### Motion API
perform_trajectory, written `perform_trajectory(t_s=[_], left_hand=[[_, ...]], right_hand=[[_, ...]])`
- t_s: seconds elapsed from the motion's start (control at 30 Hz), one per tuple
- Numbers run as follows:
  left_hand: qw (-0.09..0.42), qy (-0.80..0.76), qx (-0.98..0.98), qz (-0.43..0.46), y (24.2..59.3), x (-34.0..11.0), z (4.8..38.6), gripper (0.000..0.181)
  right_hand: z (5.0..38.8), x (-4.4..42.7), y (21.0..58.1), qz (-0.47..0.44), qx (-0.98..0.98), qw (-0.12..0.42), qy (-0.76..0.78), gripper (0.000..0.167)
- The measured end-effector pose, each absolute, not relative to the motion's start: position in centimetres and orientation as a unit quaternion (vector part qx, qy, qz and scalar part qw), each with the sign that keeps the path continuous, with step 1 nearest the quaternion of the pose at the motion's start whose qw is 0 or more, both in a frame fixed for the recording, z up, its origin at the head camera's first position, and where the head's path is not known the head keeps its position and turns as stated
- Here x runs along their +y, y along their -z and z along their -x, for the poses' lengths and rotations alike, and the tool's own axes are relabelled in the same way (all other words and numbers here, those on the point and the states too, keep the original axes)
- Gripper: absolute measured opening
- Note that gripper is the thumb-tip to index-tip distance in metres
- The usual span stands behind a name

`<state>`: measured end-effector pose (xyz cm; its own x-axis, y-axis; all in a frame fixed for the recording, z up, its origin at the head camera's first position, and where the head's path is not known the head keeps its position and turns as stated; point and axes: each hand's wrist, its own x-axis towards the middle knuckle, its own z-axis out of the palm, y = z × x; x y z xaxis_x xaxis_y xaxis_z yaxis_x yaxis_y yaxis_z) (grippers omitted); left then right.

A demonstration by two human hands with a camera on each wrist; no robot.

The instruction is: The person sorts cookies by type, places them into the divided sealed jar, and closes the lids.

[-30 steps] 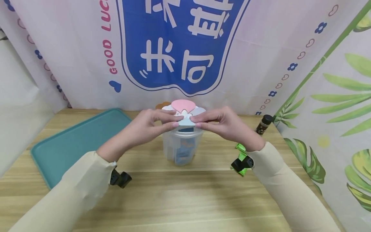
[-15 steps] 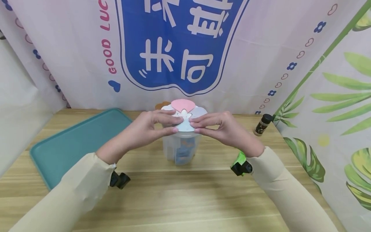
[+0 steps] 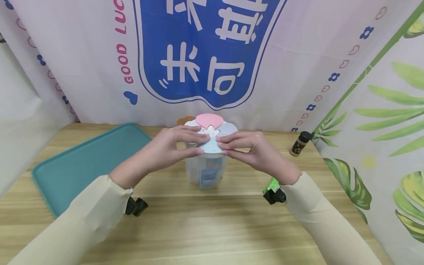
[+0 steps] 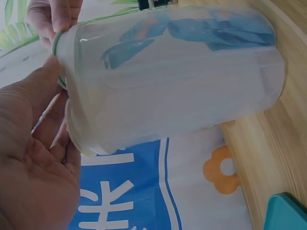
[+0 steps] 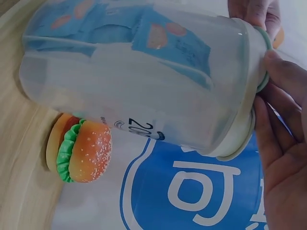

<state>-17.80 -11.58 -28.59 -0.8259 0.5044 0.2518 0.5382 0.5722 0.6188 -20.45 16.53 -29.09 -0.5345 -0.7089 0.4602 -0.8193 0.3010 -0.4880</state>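
On the bench [image 3: 198,232], a tub [image 3: 194,171] (blue packets [image 5: 112,31] inside) is apparently being closed, its flap [image 3: 212,146] pinched by left hand [image 3: 167,146] and right hand [image 3: 256,148]; even pressure is probably needed.

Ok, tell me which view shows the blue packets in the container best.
The right wrist view: there the blue packets look large, with pinkish prints showing through the container. The left wrist view shows them hazier; the head view, only small and blurred.

Seemingly a draped tabletop booth
Lettered curtain [image 3: 202,55] is hanging behind the grip; wood-grain table [image 3: 205,224] is spreading below.
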Motion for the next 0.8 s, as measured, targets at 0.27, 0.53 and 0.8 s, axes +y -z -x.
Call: perform_trajectory(t_s=[0.27, 0.53, 0.8], left_hand=[[0.040, 0.339, -0.889, 0.304, 28.3, -11.2, 17.6, 0.038], [0.073, 0.319, -0.890, 0.319, 28.5, -11.1, 16.9, 0.042], [0.232, 0.430, -0.844, 0.219, 30.6, -10.1, 14.1, 0.046]], right_hand=[[19.9, 16.8, 28.7, -0.499, -0.805, 0.120, -0.299, 0.033], [20.1, 17.0, 28.7, -0.473, -0.803, 0.105, -0.347, 0.031], [22.5, 18.3, 30.4, -0.302, -0.753, 0.141, -0.568, 0.030]])
